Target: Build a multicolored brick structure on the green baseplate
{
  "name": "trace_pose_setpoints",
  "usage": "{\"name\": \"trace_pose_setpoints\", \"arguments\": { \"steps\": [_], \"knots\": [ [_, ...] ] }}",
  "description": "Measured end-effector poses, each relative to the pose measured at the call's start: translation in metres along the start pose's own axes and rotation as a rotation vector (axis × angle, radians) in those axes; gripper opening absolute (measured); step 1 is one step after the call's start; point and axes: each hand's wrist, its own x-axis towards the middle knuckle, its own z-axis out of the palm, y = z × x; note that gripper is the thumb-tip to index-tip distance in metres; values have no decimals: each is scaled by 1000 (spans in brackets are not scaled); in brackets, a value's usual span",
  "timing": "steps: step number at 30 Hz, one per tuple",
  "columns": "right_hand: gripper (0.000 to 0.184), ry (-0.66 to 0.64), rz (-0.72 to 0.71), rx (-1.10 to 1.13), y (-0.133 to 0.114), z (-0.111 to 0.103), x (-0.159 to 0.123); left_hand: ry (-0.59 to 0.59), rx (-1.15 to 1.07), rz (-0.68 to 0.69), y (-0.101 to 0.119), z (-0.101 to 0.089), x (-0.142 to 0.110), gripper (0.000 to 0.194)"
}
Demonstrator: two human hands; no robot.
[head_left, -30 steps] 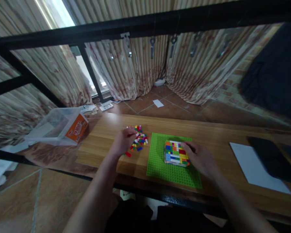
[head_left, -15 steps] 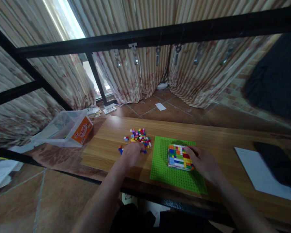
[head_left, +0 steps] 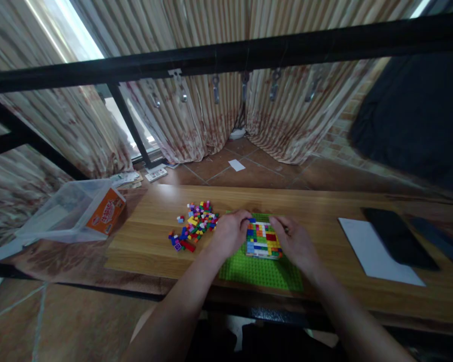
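Note:
A multicoloured block built of toy bricks (head_left: 263, 240) stands on a green studded baseplate (head_left: 262, 275). My left hand (head_left: 232, 232) is at its far left corner, thumb and fingers pinched on a small blue brick (head_left: 252, 220). At the block's right side, my right hand (head_left: 296, 244) is closed with its fingertips against the far right edge, steadying it. The right palm covers part of the baseplate. Left of the plate lies a loose pile of small coloured bricks (head_left: 202, 219), with a few blue, purple and red ones at its near end.
A clear plastic bin (head_left: 60, 213) with an orange label sits beyond the left end of the wooden table (head_left: 147, 226). To the right lie a white sheet (head_left: 377, 256) and a dark flat object (head_left: 398, 239). A black metal rail (head_left: 211, 53) with hanging hooks crosses behind.
My left hand has gone from the brick pile rightward to the block, carrying a blue brick. My right hand stays at the block's right side. The view has turned slightly right.

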Motion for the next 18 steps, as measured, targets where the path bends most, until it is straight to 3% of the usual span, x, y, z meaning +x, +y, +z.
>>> {"name": "trace_pose_setpoints", "arguments": {
  "steps": [9,18],
  "knots": [
    [40,-59,-50,241,-6,17,9,23,-5,-2,-3,5,3,22],
    [40,-181,1,390,-4,27,15,39,-98,-75,-2,5,3,21]
  ]
}}
